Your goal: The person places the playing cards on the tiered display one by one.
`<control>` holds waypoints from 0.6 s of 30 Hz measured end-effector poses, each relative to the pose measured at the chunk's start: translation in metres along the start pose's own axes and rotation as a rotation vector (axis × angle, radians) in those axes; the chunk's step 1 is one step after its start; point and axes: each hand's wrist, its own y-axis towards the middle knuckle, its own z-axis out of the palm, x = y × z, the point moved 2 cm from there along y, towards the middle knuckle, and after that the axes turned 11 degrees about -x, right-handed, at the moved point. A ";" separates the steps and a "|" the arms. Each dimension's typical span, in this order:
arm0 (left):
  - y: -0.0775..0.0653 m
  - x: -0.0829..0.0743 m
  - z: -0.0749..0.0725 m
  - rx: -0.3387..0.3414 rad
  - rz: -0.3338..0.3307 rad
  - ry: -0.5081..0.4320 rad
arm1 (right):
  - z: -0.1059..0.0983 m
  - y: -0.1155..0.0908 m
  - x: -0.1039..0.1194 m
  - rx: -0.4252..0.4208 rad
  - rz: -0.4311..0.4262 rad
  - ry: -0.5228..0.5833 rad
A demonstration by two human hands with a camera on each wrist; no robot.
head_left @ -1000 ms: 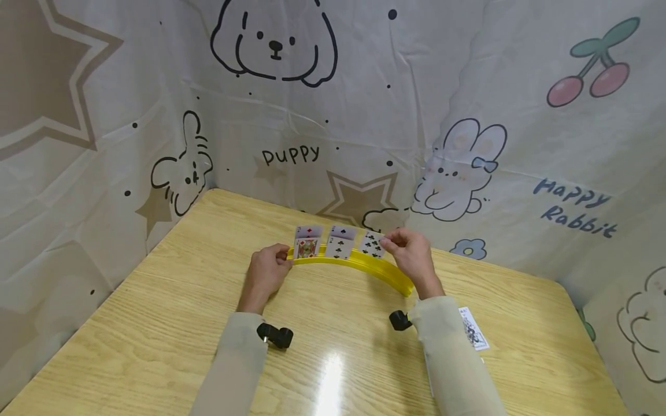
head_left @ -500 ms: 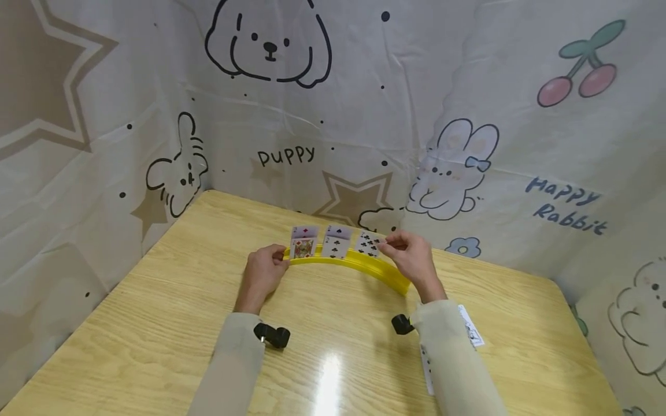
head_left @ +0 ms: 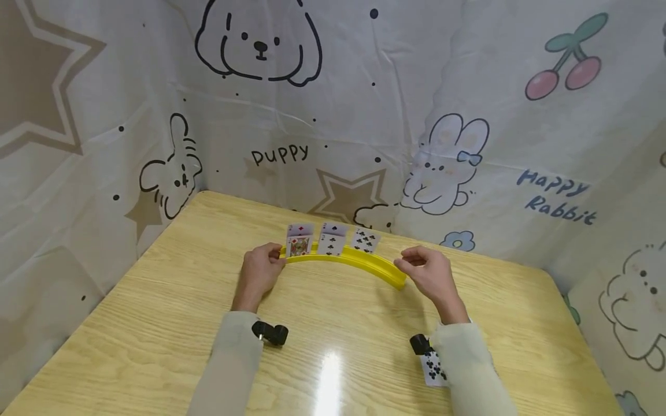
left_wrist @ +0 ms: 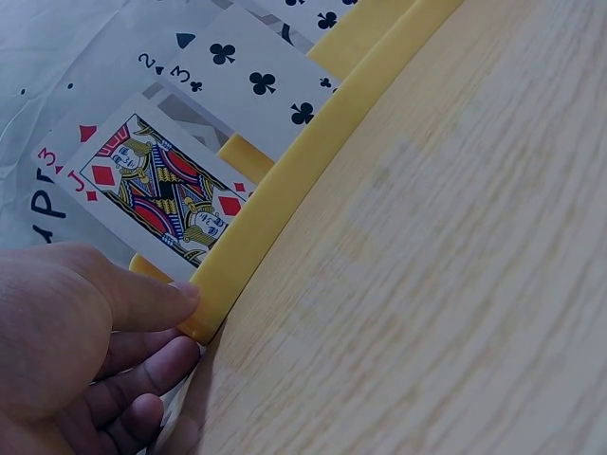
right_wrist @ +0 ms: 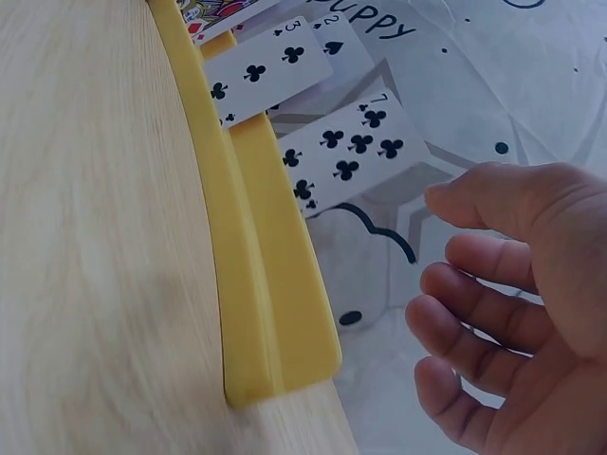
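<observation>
A curved yellow card holder (head_left: 377,267) stands on the table with playing cards upright in it. My left hand (head_left: 258,270) pinches its left end between thumb and fingers. Nearest that hand, the jack of diamonds (left_wrist: 163,194) stands in front of a three of diamonds (left_wrist: 59,152). In the middle, a three of clubs (head_left: 331,245) partly covers a two of spades (right_wrist: 343,49). Farther right, the seven of clubs (right_wrist: 356,152) stands alone in the rear slot. My right hand (head_left: 429,276) hovers by the holder's right end, fingers loosely bent, holding nothing.
Partly under the right sleeve lies a clubs card (head_left: 433,370) on the wooden table (head_left: 333,323). A printed cloth (head_left: 333,104) hangs behind and beside the table. Black wrist cameras (head_left: 270,333) are strapped at both cuffs.
My right hand has let go of the seven of clubs and moved right, towards me. The card stays upright in the holder. My left hand keeps its grip on the left end.
</observation>
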 end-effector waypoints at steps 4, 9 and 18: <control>-0.001 -0.001 0.001 -0.005 0.002 0.008 | -0.009 -0.010 -0.005 0.010 0.003 -0.007; 0.000 -0.001 0.001 -0.008 0.002 0.015 | -0.016 -0.020 -0.009 0.044 0.008 -0.032; -0.001 -0.002 0.002 0.000 -0.008 0.016 | -0.027 -0.042 -0.014 0.117 0.041 -0.070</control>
